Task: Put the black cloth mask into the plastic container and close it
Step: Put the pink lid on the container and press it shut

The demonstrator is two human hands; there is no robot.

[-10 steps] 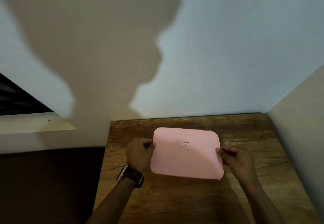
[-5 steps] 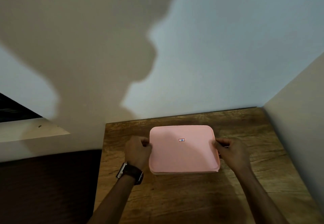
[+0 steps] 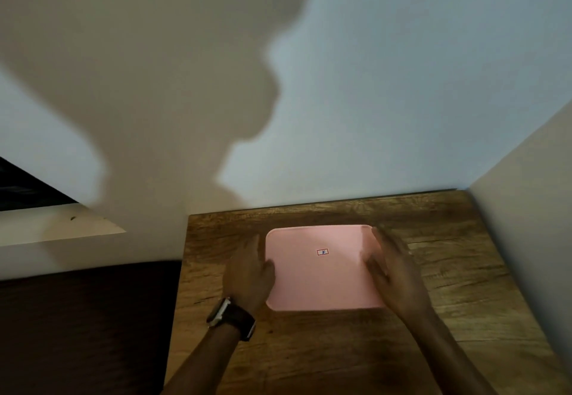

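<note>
Pressing flat, open left hand (image 3: 249, 274) and right hand (image 3: 394, 274) flank the pink lid (image 3: 318, 271) between them on the table (image 3: 448, 317). Container beneath looks light, stiff; press its edges. Mask unseen.

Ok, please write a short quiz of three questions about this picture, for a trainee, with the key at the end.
1. True or false: the pink lid lies over the container on the wooden table.
2. Which wrist carries the watch? A) left B) right
3. Fill in: the small sticker sits near the lid's ____.

Key:
1. True; the mask cannot be seen.
2. A; it is below the left hand, while the right hand rests flat on the lid's right edge.
3. centre
</note>
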